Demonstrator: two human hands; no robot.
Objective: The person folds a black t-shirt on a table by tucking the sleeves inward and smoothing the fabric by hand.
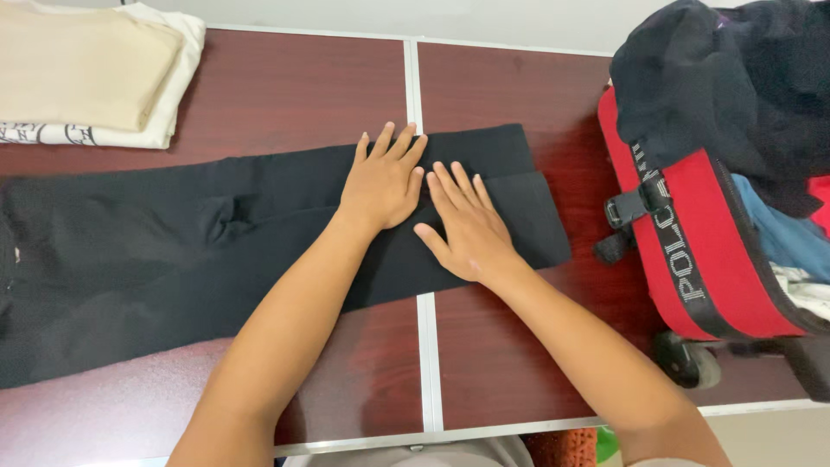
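While folded cream cloths [82,73] and a red suitcase [692,251] flank them, both hands [385,182] [467,229] press flat, fingers loosely together, on smooth black trousers [173,251].

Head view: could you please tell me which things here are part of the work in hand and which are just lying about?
In hand:
- black trousers, laid flat
- left hand and right hand, both pressed flat on them

Lying about:
- folded cream clothes, far left corner
- red suitcase, right of the table
- dark clothing heaped on the suitcase

Dark red table [285,95] bears black trousers [173,251] (laid flat) and folded clothes [86,73]
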